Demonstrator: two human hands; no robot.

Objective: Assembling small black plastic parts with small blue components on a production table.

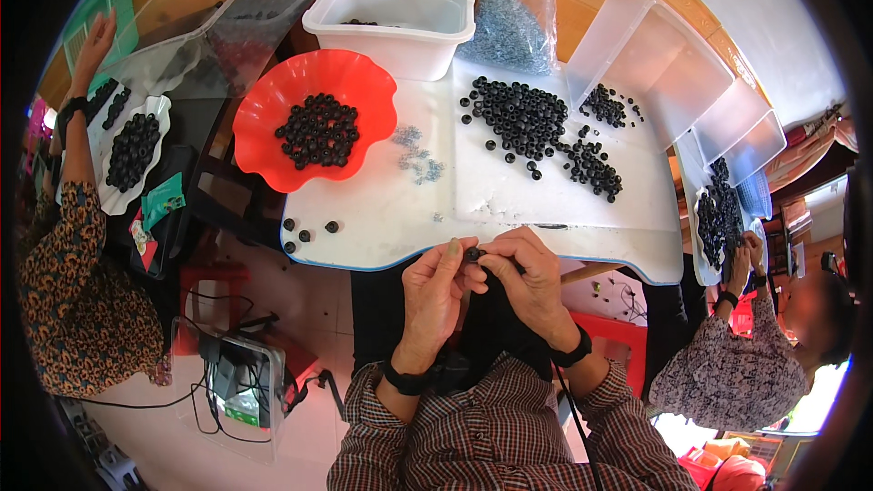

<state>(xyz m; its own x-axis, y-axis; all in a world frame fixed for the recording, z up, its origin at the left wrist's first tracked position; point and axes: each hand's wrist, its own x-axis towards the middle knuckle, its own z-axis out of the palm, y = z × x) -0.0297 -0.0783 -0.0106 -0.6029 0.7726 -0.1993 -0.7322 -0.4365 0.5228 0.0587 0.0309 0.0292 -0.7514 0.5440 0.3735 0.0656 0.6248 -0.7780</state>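
Over my lap, just off the table's near edge, my left hand (439,284) pinches a small round black part (473,255). My right hand (525,275) closes on the same part from the other side, and its fingertips hide some of it. A scalloped red bowl (259,150) at the left of the table holds a heap of similar black parts. Many more black parts (518,118) lie loose on the right half of the white table (364,218). Several single ones (305,235) sit at the table's near left corner. Small clear bits (420,159) are scattered beside the bowl.
A white tub (391,45) and a plastic bag of bluish clear pieces (514,27) stand at the back. Clear bins (655,64) rise at the right. Co-workers sit on both sides, one with a white dish (150,114). A clear box with cables (232,391) stands low at left.
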